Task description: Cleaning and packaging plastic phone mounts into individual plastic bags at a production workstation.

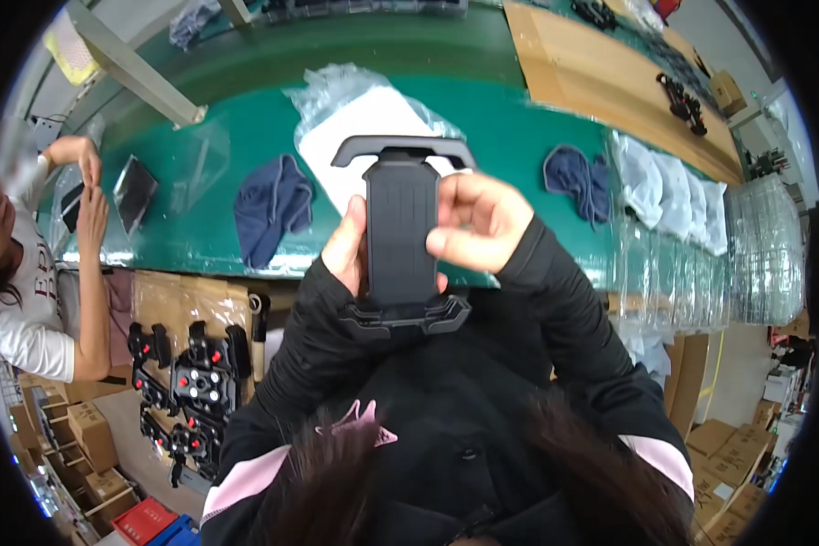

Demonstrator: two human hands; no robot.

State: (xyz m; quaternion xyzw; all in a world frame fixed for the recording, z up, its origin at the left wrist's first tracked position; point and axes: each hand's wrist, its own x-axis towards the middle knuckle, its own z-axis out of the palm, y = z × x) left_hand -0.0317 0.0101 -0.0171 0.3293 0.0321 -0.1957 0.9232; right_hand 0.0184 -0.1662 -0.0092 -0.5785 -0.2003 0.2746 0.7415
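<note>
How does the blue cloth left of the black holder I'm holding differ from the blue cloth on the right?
The left blue cloth looks larger and hangs lengthwise toward the table's near edge; the right blue cloth is smaller and bunched. The left one lies alone; the right one lies beside clear plastic bags. Both are dark blue, on the green table.

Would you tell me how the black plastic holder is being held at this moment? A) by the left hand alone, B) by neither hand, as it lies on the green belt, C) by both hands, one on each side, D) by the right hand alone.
C: the left hand grips the left side of the black plastic holder and the right hand its right side, raised above the green belt.
</note>
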